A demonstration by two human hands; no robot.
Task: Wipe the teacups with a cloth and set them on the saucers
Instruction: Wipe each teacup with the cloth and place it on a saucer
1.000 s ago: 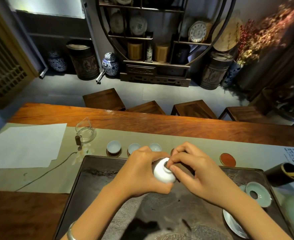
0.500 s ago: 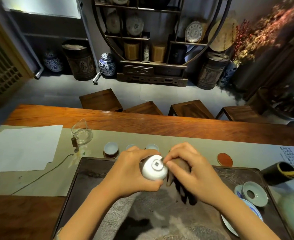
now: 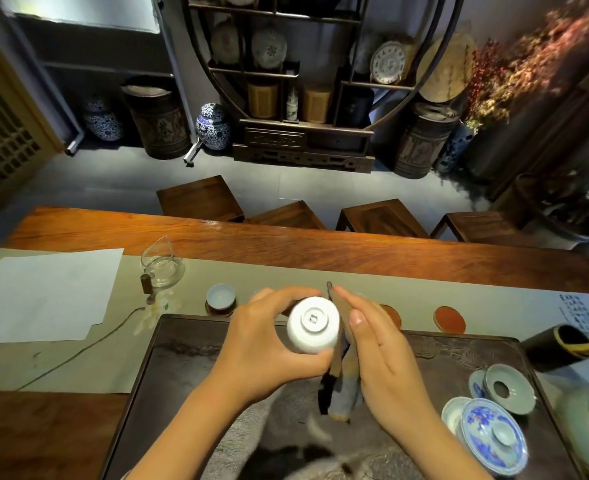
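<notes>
My left hand [image 3: 268, 344] holds a white teacup [image 3: 313, 324] upside down above the dark tea tray [image 3: 189, 344], its foot ring facing me. My right hand [image 3: 379, 351] holds a brown cloth [image 3: 345, 389] pressed against the cup's right side, the cloth hanging down below the palm. Behind my hands, a pale blue teacup [image 3: 220, 296] sits on a dark saucer at the left of the row. An empty red saucer [image 3: 449, 319] lies to the right, and another saucer [image 3: 391, 313] is partly hidden by my right hand.
A glass pitcher [image 3: 162, 266] and white paper [image 3: 43, 299] sit at the left on the runner. At the tray's right are a celadon lid rest [image 3: 509, 388], a blue-and-white lidded bowl [image 3: 492, 438] and a green teapot [image 3: 587, 424]. Wooden stools [image 3: 199, 199] stand beyond the table.
The cup has turned in my left hand so its base faces me fully. My right hand has shifted from inside the cup to its right side with the cloth.
</notes>
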